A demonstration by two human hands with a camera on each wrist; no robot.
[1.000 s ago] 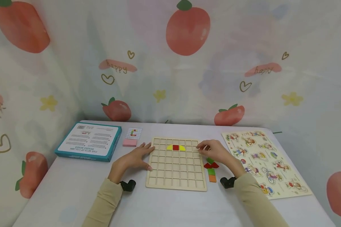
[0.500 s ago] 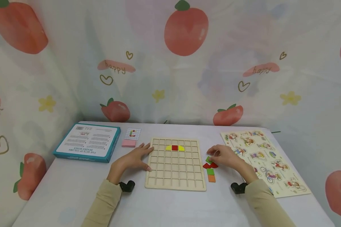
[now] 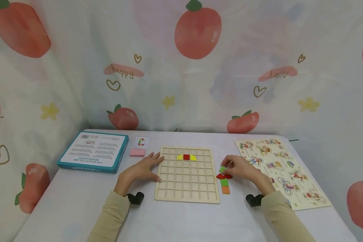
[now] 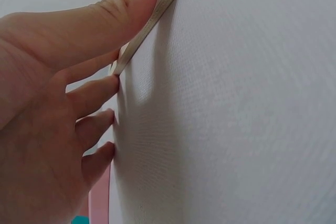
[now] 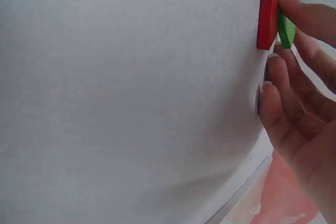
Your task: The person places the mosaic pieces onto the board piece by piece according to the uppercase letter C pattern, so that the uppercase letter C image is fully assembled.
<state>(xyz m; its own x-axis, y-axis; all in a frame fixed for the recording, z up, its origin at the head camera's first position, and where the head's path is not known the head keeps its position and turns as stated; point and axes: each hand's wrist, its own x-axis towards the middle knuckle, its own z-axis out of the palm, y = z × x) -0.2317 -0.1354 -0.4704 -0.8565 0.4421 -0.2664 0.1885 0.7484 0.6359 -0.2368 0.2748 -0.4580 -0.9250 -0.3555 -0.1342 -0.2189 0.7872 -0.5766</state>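
Right hand [image 3: 238,167]: stands beside the grid board [image 3: 186,181], nearer the person than a second ago, when it is at the far part of the right border; thumb and index finger appear to pinch the upper green tile [image 3: 223,169].
Upper green tile: just right of the grid board, tilted at the fingertips and close to two red tiles [image 3: 220,176]; whether it is wholly off the desk [image 3: 175,222] cannot be told.
Left hand [image 3: 143,168]: fingers extended and spread, gripping nothing; thumb and fingertips lie against the left edge of the grid board, as a second ago, apparently steadying it.
Stage of the work: judged as the picking-up of one tile; the grid's filling is unchanged over this interval.
Grid board, contents: in the second row from the far edge, a red square tile [image 3: 186,157] between two yellow tiles [image 3: 193,157], rounded sides outward.
Column beside the board: nearer the person than the red tiles, a lower green tile [image 3: 224,182], then an orange tile [image 3: 226,190] touching it.
Teal box [image 3: 92,149]: closed, printed face up; contents hidden.
Picture board [image 3: 297,201]: bears many small figures; whether these are inset pieces cannot be told.
Pattern card [image 3: 141,143]: lies beyond a pink block [image 3: 137,153], left of the grid board.
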